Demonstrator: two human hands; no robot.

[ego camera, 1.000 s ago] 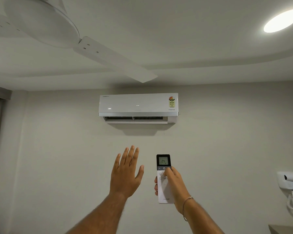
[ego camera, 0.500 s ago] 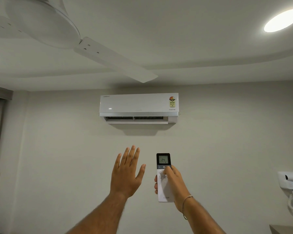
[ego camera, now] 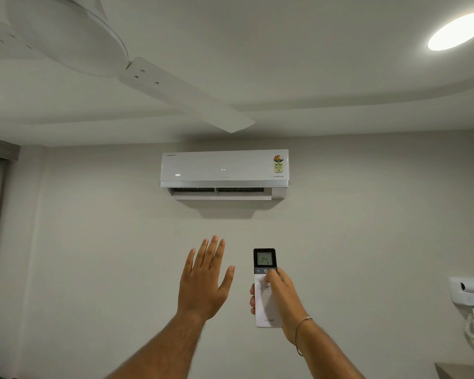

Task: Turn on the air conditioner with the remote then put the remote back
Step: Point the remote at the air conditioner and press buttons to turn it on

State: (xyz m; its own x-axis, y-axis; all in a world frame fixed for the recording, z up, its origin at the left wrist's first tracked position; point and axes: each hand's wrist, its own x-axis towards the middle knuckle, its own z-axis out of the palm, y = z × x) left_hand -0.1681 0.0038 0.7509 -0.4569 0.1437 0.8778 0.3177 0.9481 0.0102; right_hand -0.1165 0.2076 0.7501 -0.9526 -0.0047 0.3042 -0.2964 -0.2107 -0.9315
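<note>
Your right hand (ego camera: 281,294) grips the remote (ego camera: 265,285) at five o'clock below the AC (ego camera: 225,170), left hand (ego camera: 203,280) spread empty; keep it aimed squarely, thumb pressing firmly.

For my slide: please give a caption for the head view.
Right hand aims remote at air conditioner; left hand open.

1. Glossy white plastic on the air conditioner (ego camera: 219,168), with a brushed silver strip along the lower edge.
2. Smooth matt white plastic on the remote (ego camera: 266,307), dark glossy top around the screen.
3. Matt painted wall (ego camera: 93,255), flat and even.
4. Satin white ceiling fan (ego camera: 186,97) blade.
</note>
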